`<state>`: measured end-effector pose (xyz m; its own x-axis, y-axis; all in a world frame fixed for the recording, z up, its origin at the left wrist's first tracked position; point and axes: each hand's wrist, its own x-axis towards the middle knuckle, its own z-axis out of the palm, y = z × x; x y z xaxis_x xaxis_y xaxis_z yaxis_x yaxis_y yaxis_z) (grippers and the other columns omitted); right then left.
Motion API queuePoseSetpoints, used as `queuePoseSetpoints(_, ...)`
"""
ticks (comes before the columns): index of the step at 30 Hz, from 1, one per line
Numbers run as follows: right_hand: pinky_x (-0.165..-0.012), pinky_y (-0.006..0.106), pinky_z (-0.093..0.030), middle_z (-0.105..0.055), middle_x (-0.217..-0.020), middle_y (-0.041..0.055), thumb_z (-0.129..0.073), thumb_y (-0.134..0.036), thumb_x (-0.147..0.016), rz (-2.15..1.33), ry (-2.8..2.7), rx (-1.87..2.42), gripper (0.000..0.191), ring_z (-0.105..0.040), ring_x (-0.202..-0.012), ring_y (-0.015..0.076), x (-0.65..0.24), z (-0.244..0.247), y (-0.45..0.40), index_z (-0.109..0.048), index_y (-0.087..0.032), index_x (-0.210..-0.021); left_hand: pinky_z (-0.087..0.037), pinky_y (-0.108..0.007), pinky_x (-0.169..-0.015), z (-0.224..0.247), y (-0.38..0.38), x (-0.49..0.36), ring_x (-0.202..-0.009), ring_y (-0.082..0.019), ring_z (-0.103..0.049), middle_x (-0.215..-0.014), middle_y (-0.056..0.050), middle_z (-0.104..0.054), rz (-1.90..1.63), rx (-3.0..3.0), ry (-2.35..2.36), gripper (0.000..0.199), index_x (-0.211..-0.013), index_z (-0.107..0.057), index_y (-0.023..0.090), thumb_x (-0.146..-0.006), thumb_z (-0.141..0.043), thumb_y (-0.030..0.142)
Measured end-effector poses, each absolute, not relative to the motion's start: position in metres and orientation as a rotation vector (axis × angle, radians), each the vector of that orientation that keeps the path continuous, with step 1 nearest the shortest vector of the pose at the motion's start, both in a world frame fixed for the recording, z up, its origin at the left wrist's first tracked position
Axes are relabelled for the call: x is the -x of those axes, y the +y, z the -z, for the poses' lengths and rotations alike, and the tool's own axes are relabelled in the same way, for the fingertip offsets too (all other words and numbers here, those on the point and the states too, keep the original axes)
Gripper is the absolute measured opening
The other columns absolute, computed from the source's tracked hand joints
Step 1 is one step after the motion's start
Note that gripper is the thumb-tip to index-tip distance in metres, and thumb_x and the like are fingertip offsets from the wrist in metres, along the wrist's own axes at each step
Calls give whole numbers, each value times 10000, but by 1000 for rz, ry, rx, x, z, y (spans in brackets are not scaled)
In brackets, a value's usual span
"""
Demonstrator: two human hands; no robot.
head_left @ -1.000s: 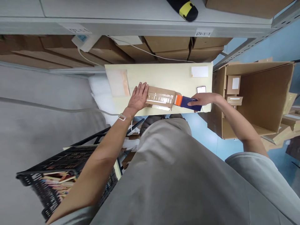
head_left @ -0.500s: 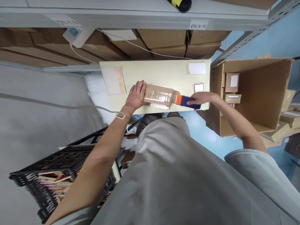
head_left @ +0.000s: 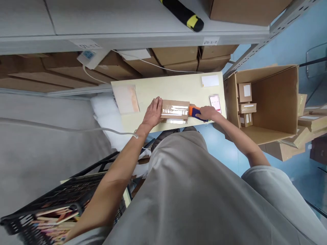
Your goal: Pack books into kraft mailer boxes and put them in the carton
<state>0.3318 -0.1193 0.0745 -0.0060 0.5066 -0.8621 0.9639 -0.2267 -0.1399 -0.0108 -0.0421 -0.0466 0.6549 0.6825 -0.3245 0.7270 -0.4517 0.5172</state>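
A small brown cardboard box [head_left: 175, 104] with shiny clear tape across it lies on the pale tabletop [head_left: 176, 86]. My left hand [head_left: 153, 112] rests against the box's left end, fingers stretched out and not wrapped round it. At the other end, my right hand [head_left: 206, 112] grips an orange and dark blue tape dispenser [head_left: 195, 111]. The dispenser's orange head touches the right end of the box. Just beyond my right hand lies a phone [head_left: 215, 103] with a lit screen.
A large open carton [head_left: 276, 102] holding several small boxes stands at the right. Shelving [head_left: 153, 41] with cartons borders the table's far side. A white card [head_left: 210, 80] and a pale sheet [head_left: 125, 99] lie on the table. A black crate [head_left: 84, 190] is at lower left.
My right hand has moved left with the tape dispenser, bringing its head up against the box end. The box now sits straighter. The phone is less covered, and the camera view has shifted.
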Motion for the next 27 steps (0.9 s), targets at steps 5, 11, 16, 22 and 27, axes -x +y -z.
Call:
queuePoseSetpoints(5, -931, 406, -618, -853, -987, 176, -524, -458, -1178, 1044, 1413, -1852, 402, -821, -1038, 332, -292, -77, -116, -779, -147, -1167, -261, -667, -1432, 56, -47, 27, -1757, -528, -223, -1865, -356, -206, 12, -2316, 1051, 1280, -1822, -110, 36, -844, -891, 302)
queuePoseSetpoints(11, -947, 422, -623, -847, -1223, 214, -541, -397, -1172, 852, 1340, -1965, 343, -811, -1186, 359, -266, -87, -104, -777, -172, -1279, -223, -696, -1425, 49, -60, 54, -1763, -559, -162, -1871, -361, -194, 4, -2267, 1144, 1339, -1835, -134, 55, -813, -946, 349)
queuePoseSetpoints(16, -928, 399, -586, -832, -1252, 276, -521, -561, -1165, 646, 1512, -2232, 519, -807, -1194, 403, -268, -142, -71, -743, -112, -1302, -123, -782, -1399, 3, -57, 37, -1769, -574, -56, -1883, -364, -126, -245, -2234, 1196, 1365, -1842, -142, 78, -870, -894, 673)
queuePoseSetpoints(22, -846, 357, -567, -849, -1101, 129, -595, -594, -1086, 717, 2204, -2422, 477, -799, -1024, 342, -241, -207, 8, -711, -175, -1280, -266, -660, -1427, -96, -7, -29, -1799, -411, -171, -1880, -240, -291, -1019, -2323, 974, 926, -1836, -216, 211, -1071, -688, 435)
queuePoseSetpoints(27, -900, 418, -612, -826, -1147, 121, -578, -556, -1054, 820, 2644, -2221, 504, -760, -985, 314, -224, -223, 82, -685, -148, -1329, -318, -661, -1414, -139, 45, -43, -1780, -409, -239, -1854, -256, -324, -1199, -2206, 1096, 780, -1772, -324, 162, -1058, -617, 278)
